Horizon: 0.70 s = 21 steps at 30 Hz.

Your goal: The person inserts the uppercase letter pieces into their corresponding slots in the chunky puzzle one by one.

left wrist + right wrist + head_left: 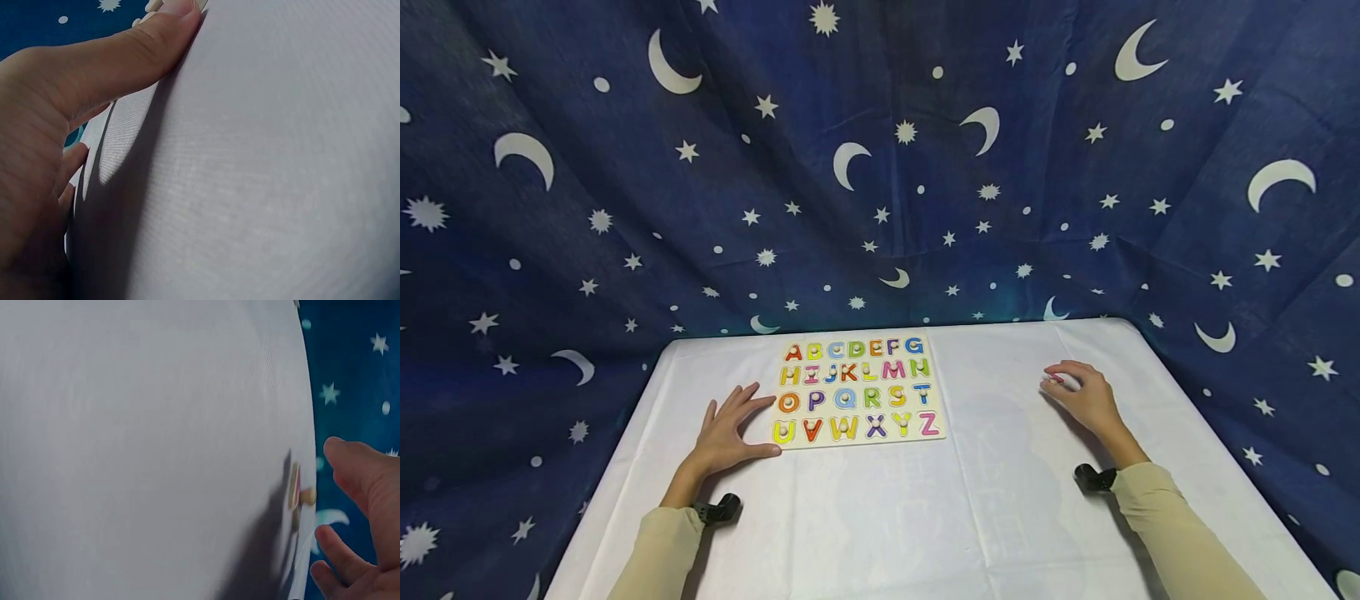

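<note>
A wooden alphabet puzzle board [859, 362] lies on the table, its colourful letters fitted with small knobs. At its left edge is my left hand [727, 435], fingers spread, the thumb touching the near left corner. In the left wrist view the thumb [134, 53] reaches the board's edge. My right hand [1084, 402] hovers around a small pink letter piece [1055, 378] far to the right of the board. The right wrist view shows this piece [295, 487] on the cloth, its wooden knob [307, 497] between the parted thumb and fingers. The pink Z spot [929, 423] on the board shows no knob.
A white cloth [880, 517] covers the table. Behind it hangs a dark blue curtain [880, 167] with moons and stars. Black wrist cameras are strapped to the left wrist [721, 509] and the right wrist [1093, 477].
</note>
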Motion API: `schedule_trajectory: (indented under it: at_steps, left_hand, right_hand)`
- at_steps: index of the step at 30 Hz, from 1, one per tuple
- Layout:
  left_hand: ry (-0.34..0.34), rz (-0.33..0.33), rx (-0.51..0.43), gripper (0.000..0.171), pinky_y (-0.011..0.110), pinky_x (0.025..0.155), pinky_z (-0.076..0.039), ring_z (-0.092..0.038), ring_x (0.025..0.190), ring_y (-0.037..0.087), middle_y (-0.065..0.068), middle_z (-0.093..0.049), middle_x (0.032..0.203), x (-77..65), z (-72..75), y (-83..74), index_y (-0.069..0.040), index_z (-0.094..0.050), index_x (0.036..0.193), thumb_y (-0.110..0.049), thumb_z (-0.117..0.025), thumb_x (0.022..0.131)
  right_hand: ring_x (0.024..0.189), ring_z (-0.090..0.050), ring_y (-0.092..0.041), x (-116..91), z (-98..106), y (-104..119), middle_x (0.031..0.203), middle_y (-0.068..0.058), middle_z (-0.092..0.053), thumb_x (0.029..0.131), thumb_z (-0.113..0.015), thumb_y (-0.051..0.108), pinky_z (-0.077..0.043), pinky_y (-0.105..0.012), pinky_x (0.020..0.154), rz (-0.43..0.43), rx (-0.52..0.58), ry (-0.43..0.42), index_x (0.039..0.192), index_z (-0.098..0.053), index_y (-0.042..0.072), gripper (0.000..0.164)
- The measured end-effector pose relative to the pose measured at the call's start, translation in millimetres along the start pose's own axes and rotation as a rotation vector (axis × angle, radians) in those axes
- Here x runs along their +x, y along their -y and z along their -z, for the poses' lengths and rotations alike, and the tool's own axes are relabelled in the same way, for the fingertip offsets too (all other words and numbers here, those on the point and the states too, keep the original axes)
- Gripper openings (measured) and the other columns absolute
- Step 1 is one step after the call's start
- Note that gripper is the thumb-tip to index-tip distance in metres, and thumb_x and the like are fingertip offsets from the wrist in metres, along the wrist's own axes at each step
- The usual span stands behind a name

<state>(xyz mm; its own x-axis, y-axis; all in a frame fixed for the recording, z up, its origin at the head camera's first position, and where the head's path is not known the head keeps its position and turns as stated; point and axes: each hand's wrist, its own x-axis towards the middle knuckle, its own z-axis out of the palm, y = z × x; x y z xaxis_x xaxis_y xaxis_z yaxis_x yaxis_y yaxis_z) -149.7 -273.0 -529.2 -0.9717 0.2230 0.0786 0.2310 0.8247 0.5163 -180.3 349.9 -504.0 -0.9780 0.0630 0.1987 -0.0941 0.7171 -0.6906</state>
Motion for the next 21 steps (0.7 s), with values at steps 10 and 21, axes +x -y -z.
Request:
schedule_trajectory:
  at_steps: [10, 21]
  left_hand:
    - [0.010, 0.014, 0.001, 0.094, 0.072, 0.119, 0.003, -0.016, 0.154, 0.045, 0.018, -0.035, 0.163, -1.3, -0.4, -1.5, -0.020, -0.061, 0.142, -0.058, -0.092, 0.063]
    - [-0.006, 0.002, 0.008, 0.093, 0.073, 0.119, 0.002, -0.017, 0.153, 0.045, 0.019, -0.036, 0.163, -0.5, -1.1, -0.3, -0.019, -0.061, 0.142, -0.056, -0.093, 0.063]
  right_hand:
    - [0.131, -0.049, -0.050, -0.9, 4.0, -13.7, 0.134, -0.030, -0.060, 0.088, -0.083, 0.020, -0.034, -0.067, 0.109, -0.053, -0.041, -0.034, 0.111, -0.076, -0.001, 0.032]
    - [0.137, -0.042, -0.053, 4.9, 3.5, -15.0, 0.141, -0.029, -0.056, 0.091, -0.078, 0.020, -0.023, -0.075, 0.106, -0.127, -0.046, -0.016, 0.114, -0.076, -0.002, 0.032]
